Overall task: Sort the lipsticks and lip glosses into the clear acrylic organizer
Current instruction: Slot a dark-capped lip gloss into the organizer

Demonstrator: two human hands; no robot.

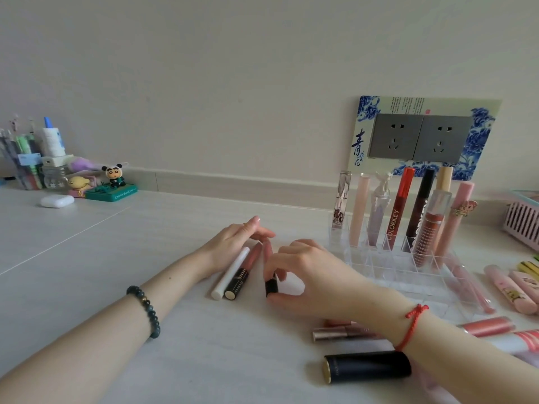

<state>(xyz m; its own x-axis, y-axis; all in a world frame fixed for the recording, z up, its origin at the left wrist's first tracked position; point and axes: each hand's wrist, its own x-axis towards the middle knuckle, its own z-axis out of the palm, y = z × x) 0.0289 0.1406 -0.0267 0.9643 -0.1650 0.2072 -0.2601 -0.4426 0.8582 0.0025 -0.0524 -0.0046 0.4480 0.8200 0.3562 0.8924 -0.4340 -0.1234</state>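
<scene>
Small black tube (pixel 271 287): on the tabletop, left of the clear acrylic organizer (pixel 379 266) and apart from it. The right hand (pixel 315 275) pinches it between thumb and curled fingertips. Only the tube's black end shows. The rest is behind the fingers, so lipstick or gloss cannot be told.

Left hand (pixel 236 246): fingers straight, loosely spread, holding nothing. It lies just beside a white tube (pixel 230 275) and a black-and-pink gloss (pixel 243 275), which lie flat, side by side. Contact between palm and white tube cannot be told.

Organizer: upright tubes stand toward its back, among them a red COLORKEY gloss (pixel 398 211) and a brown-red gloss (pixel 428 228) one row forward. The clear walls are hard to trace, so exact cells are uncertain. Pink tubes (pixel 469 284) at its right side are blurred through the plastic.

Near edge: a black lipstick (pixel 367 367) lies on its side. A rose-gold tube (pixel 341 333) is partly hidden under the right forearm. More pink glosses (pixel 510 287) are cut off by the right frame edge.

Further out: a pink basket (pixel 522 223), cut off at right; a wall socket (pixel 420 138); a white earbud case (pixel 57 201), far left.
</scene>
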